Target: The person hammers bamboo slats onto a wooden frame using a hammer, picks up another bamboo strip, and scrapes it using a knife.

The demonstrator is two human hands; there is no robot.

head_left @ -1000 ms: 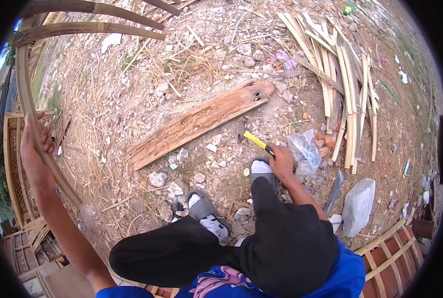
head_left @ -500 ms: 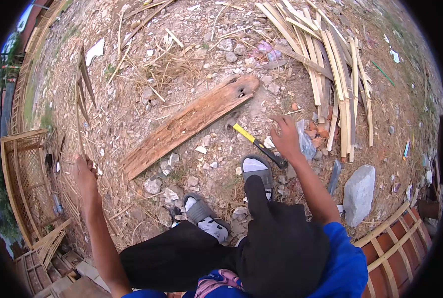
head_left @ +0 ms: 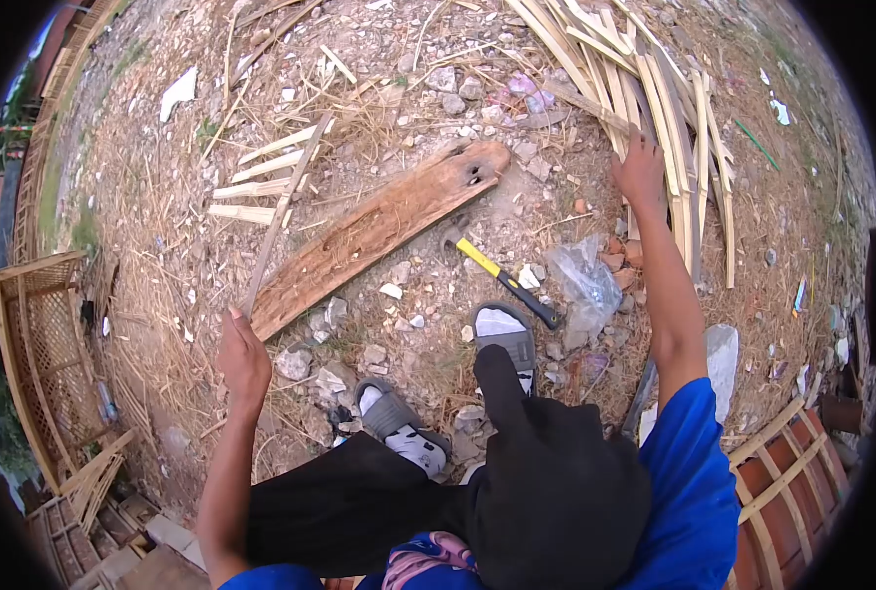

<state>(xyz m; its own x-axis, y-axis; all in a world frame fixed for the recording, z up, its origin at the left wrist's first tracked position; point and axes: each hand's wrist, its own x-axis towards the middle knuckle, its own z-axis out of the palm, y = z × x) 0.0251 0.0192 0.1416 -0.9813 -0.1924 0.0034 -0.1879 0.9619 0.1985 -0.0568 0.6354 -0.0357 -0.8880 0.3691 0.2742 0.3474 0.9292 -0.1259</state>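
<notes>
My left hand (head_left: pixel 244 362) is closed round the lower end of a long wooden strip (head_left: pixel 283 208), which has several short pale slats (head_left: pixel 261 188) fixed along its upper part. My right hand (head_left: pixel 642 167) reaches onto the pile of wooden strips (head_left: pixel 676 162) at the upper right; its fingertips are at a strip, and whether they grip it is unclear. A hammer (head_left: pixel 498 274) with a yellow and black handle lies on the ground by my foot. The thick weathered plank (head_left: pixel 379 236) lies between my hands.
A clear plastic bag (head_left: pixel 584 285) lies right of the hammer, near broken bricks. A large grey stone (head_left: pixel 722 372) is partly behind my right arm. Lattice panels (head_left: pixel 50 344) stand at the left, and a wooden frame (head_left: pixel 779 484) is at the lower right.
My right hand has let go of the hammer, left it on the ground and moved up to the strip pile. My left hand has lowered and turned the slatted piece towards the plank.
</notes>
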